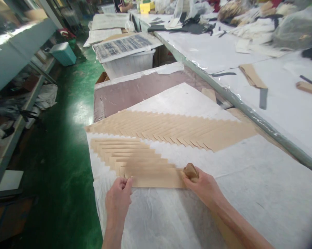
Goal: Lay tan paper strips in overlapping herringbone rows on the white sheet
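Observation:
A flat tan strip (158, 180), paper-like or fabric-like, lies across in front of me at the near end of an overlapping row. My left hand (119, 195) pinches its left end between thumb and fingers. At the strip's right end, my right hand (204, 185) is closed, with the thumb by the corner. A brown folded or rolled piece (190, 171) sticks up from the right fingers; its kind is unclear. Behind the strip, similar overlapping strips (130, 151) step away to the left. Farther back, a longer row of overlapping tan pieces (168, 128) spans the white sheet (238, 166).
A raised edge (238, 100) separates this surface from a white table (280, 93) on the right, which bears scraps and plastic bags. A white bin (130, 64) stands beyond. Green floor (70, 166) and shelving (21, 117) are on the left. Part of a person shows far back.

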A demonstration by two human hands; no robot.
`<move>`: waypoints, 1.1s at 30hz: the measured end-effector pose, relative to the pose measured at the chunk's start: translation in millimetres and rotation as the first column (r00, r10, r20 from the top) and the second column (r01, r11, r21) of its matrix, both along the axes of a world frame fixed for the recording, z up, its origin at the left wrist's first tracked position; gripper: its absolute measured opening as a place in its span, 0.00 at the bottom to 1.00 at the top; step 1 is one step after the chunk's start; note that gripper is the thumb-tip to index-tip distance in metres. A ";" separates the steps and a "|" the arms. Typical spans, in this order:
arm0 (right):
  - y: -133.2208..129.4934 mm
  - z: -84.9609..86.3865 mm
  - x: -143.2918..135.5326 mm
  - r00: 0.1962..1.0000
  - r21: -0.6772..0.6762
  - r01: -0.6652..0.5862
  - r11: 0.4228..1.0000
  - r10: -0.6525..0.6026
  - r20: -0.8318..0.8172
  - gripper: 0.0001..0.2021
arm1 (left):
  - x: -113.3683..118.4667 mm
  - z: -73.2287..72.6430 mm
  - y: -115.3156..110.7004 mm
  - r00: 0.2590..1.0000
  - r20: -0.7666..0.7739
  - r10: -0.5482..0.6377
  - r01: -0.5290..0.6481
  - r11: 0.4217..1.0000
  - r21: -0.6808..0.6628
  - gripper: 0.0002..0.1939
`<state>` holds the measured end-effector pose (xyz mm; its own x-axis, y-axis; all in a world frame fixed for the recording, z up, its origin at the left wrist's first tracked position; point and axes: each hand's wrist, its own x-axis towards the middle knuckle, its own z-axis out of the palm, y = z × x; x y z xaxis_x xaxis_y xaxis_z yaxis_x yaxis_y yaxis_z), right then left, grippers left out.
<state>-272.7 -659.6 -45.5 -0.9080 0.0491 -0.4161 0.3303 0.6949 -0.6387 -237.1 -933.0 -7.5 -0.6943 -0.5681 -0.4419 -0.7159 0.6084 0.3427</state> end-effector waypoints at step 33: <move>13.1 16.4 -4.6 0.958 0.195 -0.282 0.939 0.265 0.109 0.05 | -1.4 10.6 21.0 0.939 0.278 -0.203 0.292 0.896 -0.334 0.18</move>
